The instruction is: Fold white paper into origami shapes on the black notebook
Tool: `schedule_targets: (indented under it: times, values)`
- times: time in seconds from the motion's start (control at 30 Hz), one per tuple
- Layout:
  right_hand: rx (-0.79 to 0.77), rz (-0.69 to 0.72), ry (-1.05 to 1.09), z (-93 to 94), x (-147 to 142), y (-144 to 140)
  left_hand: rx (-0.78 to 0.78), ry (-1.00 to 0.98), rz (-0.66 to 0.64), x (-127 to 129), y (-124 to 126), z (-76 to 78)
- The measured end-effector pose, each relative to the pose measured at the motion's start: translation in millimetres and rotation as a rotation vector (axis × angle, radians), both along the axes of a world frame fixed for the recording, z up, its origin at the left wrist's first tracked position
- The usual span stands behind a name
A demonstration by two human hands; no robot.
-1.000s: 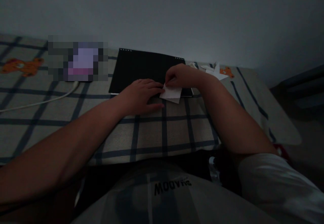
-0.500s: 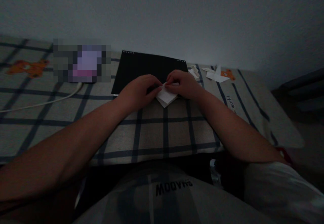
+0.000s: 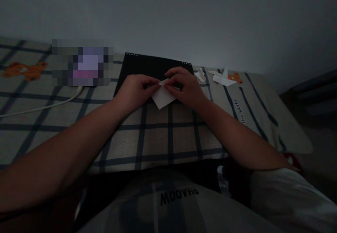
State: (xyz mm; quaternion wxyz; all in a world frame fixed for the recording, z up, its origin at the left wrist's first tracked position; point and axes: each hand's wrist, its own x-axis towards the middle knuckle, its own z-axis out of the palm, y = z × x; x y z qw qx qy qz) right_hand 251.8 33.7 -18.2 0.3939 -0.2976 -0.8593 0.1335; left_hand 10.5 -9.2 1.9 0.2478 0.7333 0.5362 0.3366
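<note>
A small folded piece of white paper [image 3: 162, 97] is held up between my hands, one corner pointing down toward me. My left hand [image 3: 134, 90] pinches its upper left edge between thumb and fingertips. My right hand [image 3: 185, 87] has its thumb and index finger closed on the paper's upper right part, while its other fingers are lifted and curled. Under and behind the hands lies a black board [image 3: 152, 66] with small holes along its far edge. The fingers partly hide the paper's upper folds.
A folded white paper figure [image 3: 224, 78] and some crumpled paper [image 3: 200, 75] lie at the back right. On the left is a blurred-out device [image 3: 88, 66] with a white cable [image 3: 60, 103]. A checked cloth [image 3: 158, 138] covers the table; a wall rises behind.
The paper has shifted slightly left and turned, showing more of its face. My right hand's upper fingers have lifted and spread away from the thumb. The view has shifted a little.
</note>
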Motion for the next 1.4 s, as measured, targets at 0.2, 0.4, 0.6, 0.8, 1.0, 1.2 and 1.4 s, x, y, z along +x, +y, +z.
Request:
schedule_targets:
  times: [0.2,0.4,0.6,0.8,1.0,1.2,1.4]
  values:
    - [-0.172,-0.127,-0.102,20.0,-5,-14,0.066,0.109,-0.099,-1,-3,4.6]
    - [-0.227,-0.166,-0.093,20.3,-6,-16,0.061,0.130,-0.094,-1,-1,2.9]
    - [-0.224,-0.182,-0.120,22.9,-8,-19,0.040,0.127,-0.051,1,-4,5.2]
    - [-0.218,-0.189,-0.092,26.2,-8,-21,0.038,0.080,-0.028,-2,-1,2.3]
    - [-0.381,-0.164,-0.071,26.4,-4,-16,0.000,0.073,-0.008,-5,1,3.6]
    - [-0.376,-0.206,-0.068,25.9,-3,-14,0.021,0.090,-0.051,-4,2,0.9]
    - [-0.444,-0.233,-0.021,26.9,-3,-13,0.030,0.097,-0.042,-3,1,2.4]
